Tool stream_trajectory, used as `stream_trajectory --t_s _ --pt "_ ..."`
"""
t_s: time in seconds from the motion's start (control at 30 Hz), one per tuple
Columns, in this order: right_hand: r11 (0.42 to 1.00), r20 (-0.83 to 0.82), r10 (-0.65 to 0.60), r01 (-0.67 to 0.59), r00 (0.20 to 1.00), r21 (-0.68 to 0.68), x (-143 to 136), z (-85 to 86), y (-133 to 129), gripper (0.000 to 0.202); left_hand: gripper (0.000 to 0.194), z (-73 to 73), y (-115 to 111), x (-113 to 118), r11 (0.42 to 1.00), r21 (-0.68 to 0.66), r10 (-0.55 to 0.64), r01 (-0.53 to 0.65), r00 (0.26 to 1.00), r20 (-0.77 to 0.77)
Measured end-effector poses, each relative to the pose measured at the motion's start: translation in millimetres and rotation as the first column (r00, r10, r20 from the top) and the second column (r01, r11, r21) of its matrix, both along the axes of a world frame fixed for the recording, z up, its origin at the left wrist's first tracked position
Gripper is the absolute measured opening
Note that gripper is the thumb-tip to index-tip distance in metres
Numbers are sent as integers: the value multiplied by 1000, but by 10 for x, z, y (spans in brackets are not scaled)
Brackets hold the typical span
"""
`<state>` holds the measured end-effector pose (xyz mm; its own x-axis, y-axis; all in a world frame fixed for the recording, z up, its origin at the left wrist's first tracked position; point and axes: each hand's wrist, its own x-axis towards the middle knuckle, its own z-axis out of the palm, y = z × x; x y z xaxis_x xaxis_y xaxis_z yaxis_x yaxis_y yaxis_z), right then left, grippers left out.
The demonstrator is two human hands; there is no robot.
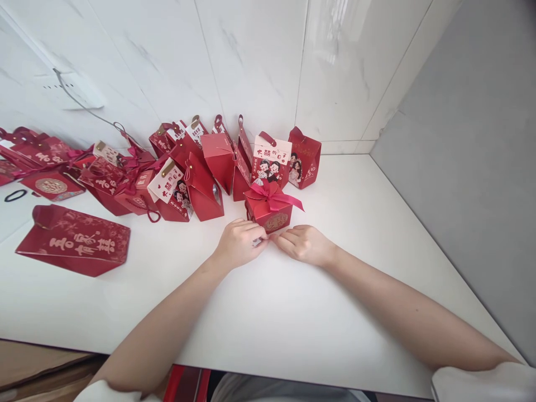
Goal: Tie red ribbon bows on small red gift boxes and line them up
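A small red gift box with a pink ribbon bow on its top stands upright on the white table. Just in front of it, my left hand is closed, thumb and fingers pinched. A small greyish-silver bit shows between those fingers, too little to name. My right hand is closed as well, its fingers curled and their tips meeting the left fingertips below the box's front edge. What the right fingers hold, if anything, is hidden. Behind the box stands a red and white gift box with a cartoon couple.
Several red gift boxes crowd along the tiled wall, reaching left. One larger red box lies at the left. A black ring and a grey cable from a wall socket are there too. A grey panel borders the table's right side.
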<state>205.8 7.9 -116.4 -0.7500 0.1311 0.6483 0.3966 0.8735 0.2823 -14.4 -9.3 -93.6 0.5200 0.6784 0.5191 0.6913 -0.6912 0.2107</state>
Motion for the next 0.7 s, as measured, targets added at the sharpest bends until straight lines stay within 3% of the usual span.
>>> stream_trajectory --t_s 0.1,0.27,0.7 --pt "998 59 -24 21 998 65 -22 37 -25 23 18 -29 -26 41 997 -65 52 -49 998 39" --pt "998 116 -49 45 992 36 -34 19 -38 24 15 -39 -50 77 984 -151 108 -97 992 63" --pt "999 96 -37 34 995 31 -29 -15 -3 17 14 -91 -28 56 987 -119 109 -105 994 29"
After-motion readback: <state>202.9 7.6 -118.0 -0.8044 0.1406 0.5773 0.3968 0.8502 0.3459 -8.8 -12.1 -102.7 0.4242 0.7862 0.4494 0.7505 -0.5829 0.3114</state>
